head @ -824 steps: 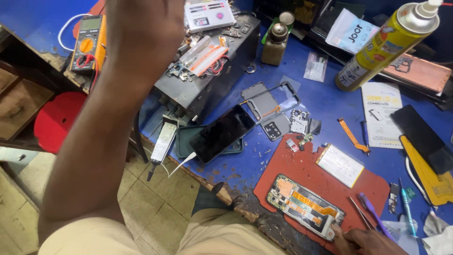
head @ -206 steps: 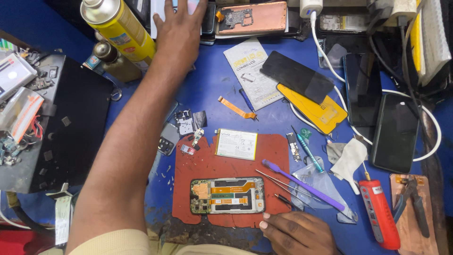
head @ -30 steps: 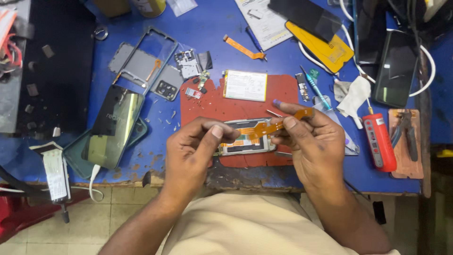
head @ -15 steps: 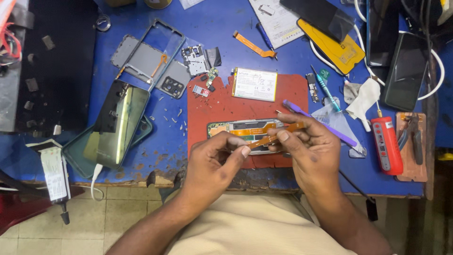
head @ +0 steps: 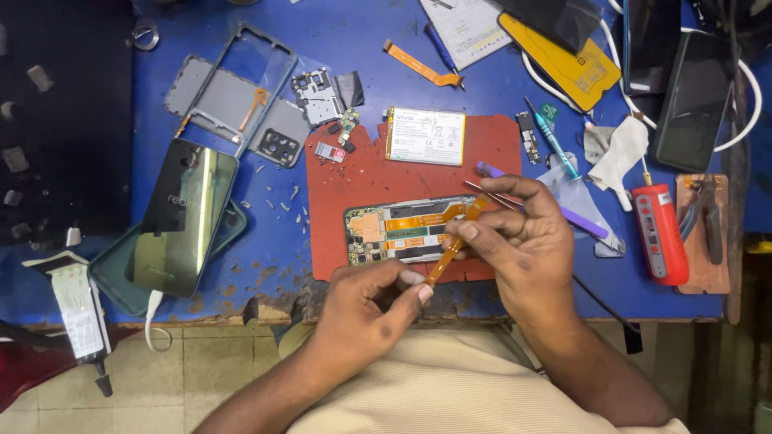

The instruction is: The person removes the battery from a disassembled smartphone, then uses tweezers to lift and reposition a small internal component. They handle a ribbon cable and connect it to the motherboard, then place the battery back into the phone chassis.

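Orange and paper-thin, a ribbon cable (head: 447, 245) is pinched at its lower end by the left hand (head: 371, 299) and near its upper end by the right hand (head: 515, 241), just above the opened phone (head: 402, 229) on the red mat (head: 362, 181). It looks light, limp and easily creased, best gripped by its ends. Its long axis slants from lower left, nearest the person, to upper right over the phone.

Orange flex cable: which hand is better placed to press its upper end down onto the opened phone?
Probably the right hand. Its fingertips already pinch the orange flex cable directly over the opened phone on the red mat, while the left hand holds the cable's lower end off the board, near the table edge.
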